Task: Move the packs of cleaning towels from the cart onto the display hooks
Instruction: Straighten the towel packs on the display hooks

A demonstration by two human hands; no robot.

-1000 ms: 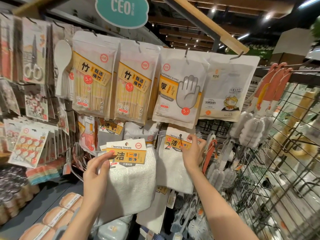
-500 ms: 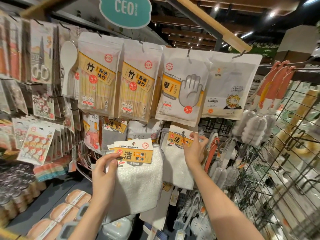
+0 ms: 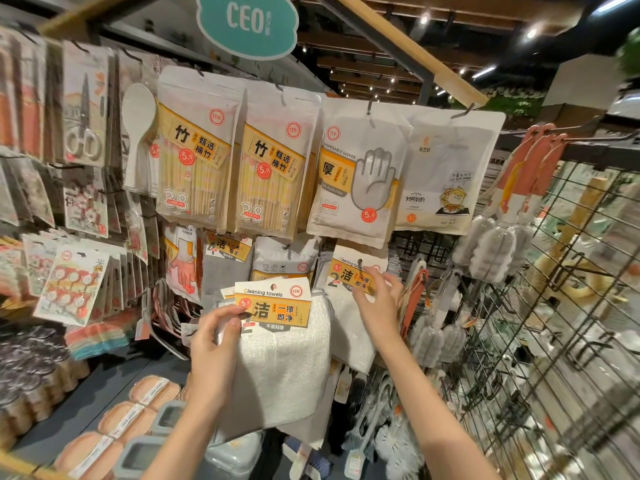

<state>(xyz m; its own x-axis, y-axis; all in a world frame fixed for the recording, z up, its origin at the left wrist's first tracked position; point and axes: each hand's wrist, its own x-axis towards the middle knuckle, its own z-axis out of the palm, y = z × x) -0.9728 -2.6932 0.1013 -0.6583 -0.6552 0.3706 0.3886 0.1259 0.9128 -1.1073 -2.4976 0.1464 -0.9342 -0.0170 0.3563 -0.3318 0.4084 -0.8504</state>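
White, fluffy cloth hangs below a stiff yellow card: that is the pack of cleaning towels [image 3: 277, 341] we hold up in front of the display. Our left hand [image 3: 214, 344] pinches the card's left end between thumb and fingers, with more packs tucked behind it. Our right hand [image 3: 377, 299] has its fingers spread loose, touching the hung pack [image 3: 353, 306] that already sits on its hook [image 3: 360, 263]. The held pack looks light and floppy, so we think the cloth would sag and swing if we grabbed it low. The card is the firm part, and its hole at the top is what must slide onto the hook. We should keep hold near the card's top edge.
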